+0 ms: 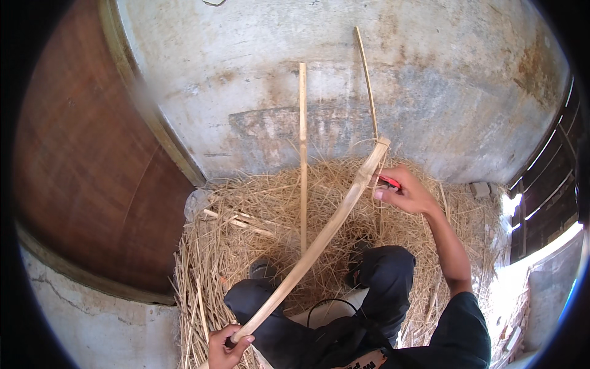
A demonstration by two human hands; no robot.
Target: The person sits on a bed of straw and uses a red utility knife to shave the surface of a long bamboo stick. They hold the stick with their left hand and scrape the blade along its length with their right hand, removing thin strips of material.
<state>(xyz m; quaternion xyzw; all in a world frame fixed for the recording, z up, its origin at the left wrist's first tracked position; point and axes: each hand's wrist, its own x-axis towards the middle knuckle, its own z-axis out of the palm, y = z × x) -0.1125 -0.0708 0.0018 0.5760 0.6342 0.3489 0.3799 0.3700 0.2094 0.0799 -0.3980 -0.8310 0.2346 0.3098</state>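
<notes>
- Long, pale-tan, slightly bowed bamboo strip (329,230): centre of frame; long axis diagonal, lower end at bottom left of centre, upper end pointing upper right.
- Left hand (230,347): thumb and fingers closed on the lower end.
- Right hand (405,190): fingers gripping a small red-handled tool (389,182) beside the upper end; working edge indiscernible.
- Recommended: steady lower end; light, even strokes along the grain, fingers clear.

And here the stained wall (448,74) is flanked: left by a brown panel (92,160), right by dark slats (553,175), seemingly wooden!
</notes>
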